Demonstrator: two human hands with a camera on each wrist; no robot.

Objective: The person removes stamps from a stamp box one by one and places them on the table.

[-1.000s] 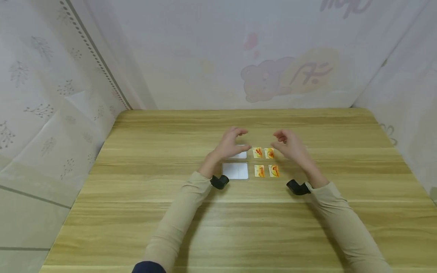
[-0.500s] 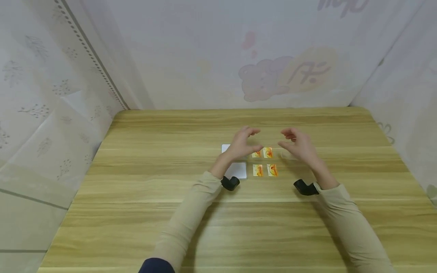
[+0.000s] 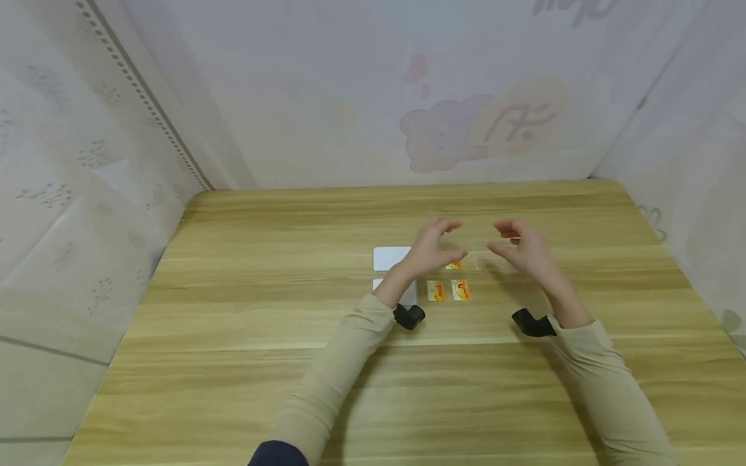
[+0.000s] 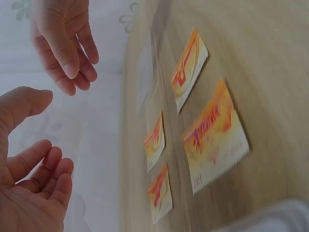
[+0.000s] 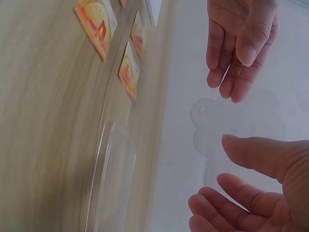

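Several small orange-and-yellow stamps with toothed edges lie in two rows on the table; the front row's pair, one stamp and another stamp, shows fully in the head view. My left hand hovers over the back row, fingers and thumb curved apart around nothing. It covers one back stamp there, but the left wrist view shows that stamp. Above a clear plastic case, my right hand hangs with thumb and fingers parted and nothing between them. The hands face each other without touching.
Left of the stamps lie two white rounded rectangles, a back one and a front one partly behind my left wrist. The wooden table meets a printed cloth wall behind. Black wrist cameras stick out from both sleeves.
Both hands have moved right over the table, the left passing from the back white rectangle to the stamps. The clear case has come into sight by the right hand. The head view has shifted slightly.
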